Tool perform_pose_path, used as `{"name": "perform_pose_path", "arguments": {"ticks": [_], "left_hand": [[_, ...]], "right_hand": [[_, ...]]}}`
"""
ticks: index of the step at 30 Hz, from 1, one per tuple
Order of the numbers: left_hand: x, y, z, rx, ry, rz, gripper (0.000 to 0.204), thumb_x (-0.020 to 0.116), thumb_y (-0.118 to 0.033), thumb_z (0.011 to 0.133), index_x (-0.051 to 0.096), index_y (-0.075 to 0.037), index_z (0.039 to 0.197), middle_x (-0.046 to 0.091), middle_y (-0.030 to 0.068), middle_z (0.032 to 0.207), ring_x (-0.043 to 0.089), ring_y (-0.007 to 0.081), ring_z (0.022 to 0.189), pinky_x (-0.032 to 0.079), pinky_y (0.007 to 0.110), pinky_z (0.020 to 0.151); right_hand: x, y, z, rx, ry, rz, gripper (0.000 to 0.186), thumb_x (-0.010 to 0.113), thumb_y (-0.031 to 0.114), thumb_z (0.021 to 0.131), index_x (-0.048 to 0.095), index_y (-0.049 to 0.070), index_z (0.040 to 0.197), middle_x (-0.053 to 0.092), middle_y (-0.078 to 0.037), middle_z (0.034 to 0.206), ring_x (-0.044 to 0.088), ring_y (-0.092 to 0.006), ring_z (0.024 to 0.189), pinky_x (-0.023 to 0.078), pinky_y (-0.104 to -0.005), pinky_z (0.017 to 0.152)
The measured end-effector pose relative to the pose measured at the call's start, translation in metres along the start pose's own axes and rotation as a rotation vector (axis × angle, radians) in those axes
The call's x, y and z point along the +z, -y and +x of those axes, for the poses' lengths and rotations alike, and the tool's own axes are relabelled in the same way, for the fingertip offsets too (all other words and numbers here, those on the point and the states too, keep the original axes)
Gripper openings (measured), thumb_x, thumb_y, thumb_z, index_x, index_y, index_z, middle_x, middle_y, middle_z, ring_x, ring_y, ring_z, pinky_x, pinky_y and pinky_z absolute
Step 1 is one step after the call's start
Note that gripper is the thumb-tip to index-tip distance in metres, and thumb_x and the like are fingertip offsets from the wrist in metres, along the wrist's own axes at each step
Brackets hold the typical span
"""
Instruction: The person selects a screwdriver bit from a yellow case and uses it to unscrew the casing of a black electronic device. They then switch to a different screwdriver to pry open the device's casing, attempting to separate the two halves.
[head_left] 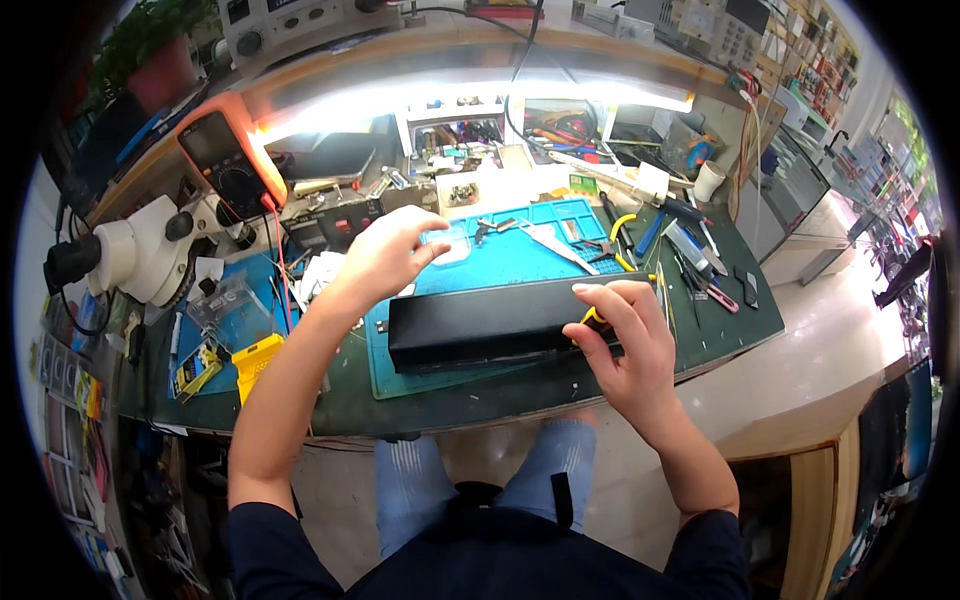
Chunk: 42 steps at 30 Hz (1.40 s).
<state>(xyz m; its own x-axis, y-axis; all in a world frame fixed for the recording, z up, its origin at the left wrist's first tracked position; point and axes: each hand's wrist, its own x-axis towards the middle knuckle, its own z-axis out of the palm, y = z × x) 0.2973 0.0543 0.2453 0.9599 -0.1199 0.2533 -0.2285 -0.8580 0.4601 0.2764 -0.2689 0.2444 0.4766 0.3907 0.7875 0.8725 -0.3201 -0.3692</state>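
Note:
A long black box-shaped object (470, 322) lies across the blue work mat (385, 385) in front of me. My right hand (640, 345) is closed at its right part, pinching a small yellow and black handle, which looks like a screwdriver (593, 319); its tip is hidden. Beyond the box's left part, my left hand (385, 255) hovers with thumb and fingers curved but apart. Those fingertips are beside a small clear plastic dish (452, 244), and I cannot tell whether they touch it.
Tweezers (560, 248), yellow-handled pliers (622, 240) and several hand tools lie at the mat's right. An orange multimeter (232, 158) and a white microscope (140, 250) stand at left. A lit lamp (350, 120) runs along the back shelf. A yellow plastic piece (257, 362) lies near my left forearm.

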Motion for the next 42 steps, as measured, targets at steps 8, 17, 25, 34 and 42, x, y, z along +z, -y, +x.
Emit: {"name": "perform_pose_path", "arguments": {"ticks": [8, 17, 25, 34, 42], "left_hand": [[0.015, -0.049, -0.086, 0.253, -0.094, 0.022, 0.062, 0.088, -0.022, 0.074, 0.070, -0.015, 0.133, 0.062, 0.0094, 0.140, 0.056, 0.0345, 0.129, 0.044, 0.046, 0.110], [0.017, -0.038, -0.068, 0.262, -0.155, 0.068, 0.049, 0.084, -0.026, 0.080, 0.074, -0.012, 0.126, 0.065, 0.0068, 0.119, 0.058, 0.0294, 0.112, 0.046, 0.042, 0.103], [0.026, -0.036, -0.073, 0.290, -0.211, 0.085, 0.049, 0.083, -0.031, 0.083, 0.073, -0.012, 0.127, 0.068, 0.0094, 0.132, 0.065, 0.0324, 0.117, 0.051, 0.042, 0.098], [0.033, -0.037, -0.082, 0.368, -0.301, 0.140, 0.054, 0.086, -0.027, 0.074, 0.074, -0.013, 0.125, 0.069, 0.0091, 0.130, 0.066, 0.0306, 0.114, 0.051, 0.043, 0.098], [0.035, -0.038, -0.084, 0.398, -0.333, 0.152, 0.055, 0.086, -0.026, 0.072, 0.074, -0.014, 0.125, 0.069, 0.0084, 0.129, 0.066, 0.0295, 0.114, 0.051, 0.043, 0.098]], "right_hand": [[-0.003, 0.002, 0.004, 0.055, 0.087, 0.103, 0.040, 0.075, 0.000, 0.090, 0.068, 0.005, 0.129, 0.063, -0.011, 0.104, 0.063, -0.0237, 0.086, 0.053, -0.0325, 0.072], [-0.016, -0.002, 0.008, 0.176, 0.129, 0.019, 0.052, 0.068, -0.004, 0.091, 0.061, 0.008, 0.142, 0.065, -0.012, 0.117, 0.065, -0.0249, 0.099, 0.053, -0.0360, 0.090], [-0.013, -0.010, 0.020, 0.112, 0.144, -0.059, 0.050, 0.073, 0.001, 0.091, 0.064, 0.010, 0.139, 0.066, -0.010, 0.114, 0.064, -0.0220, 0.094, 0.056, -0.0321, 0.075], [-0.019, 0.004, 0.016, 0.215, 0.231, 0.072, 0.054, 0.065, -0.009, 0.093, 0.060, 0.006, 0.144, 0.068, -0.011, 0.117, 0.067, -0.0184, 0.102, 0.055, -0.0280, 0.088], [-0.015, 0.008, 0.011, 0.185, 0.162, 0.149, 0.052, 0.066, -0.011, 0.090, 0.064, 0.006, 0.139, 0.068, -0.012, 0.116, 0.066, -0.0209, 0.100, 0.056, -0.0299, 0.083]]}}
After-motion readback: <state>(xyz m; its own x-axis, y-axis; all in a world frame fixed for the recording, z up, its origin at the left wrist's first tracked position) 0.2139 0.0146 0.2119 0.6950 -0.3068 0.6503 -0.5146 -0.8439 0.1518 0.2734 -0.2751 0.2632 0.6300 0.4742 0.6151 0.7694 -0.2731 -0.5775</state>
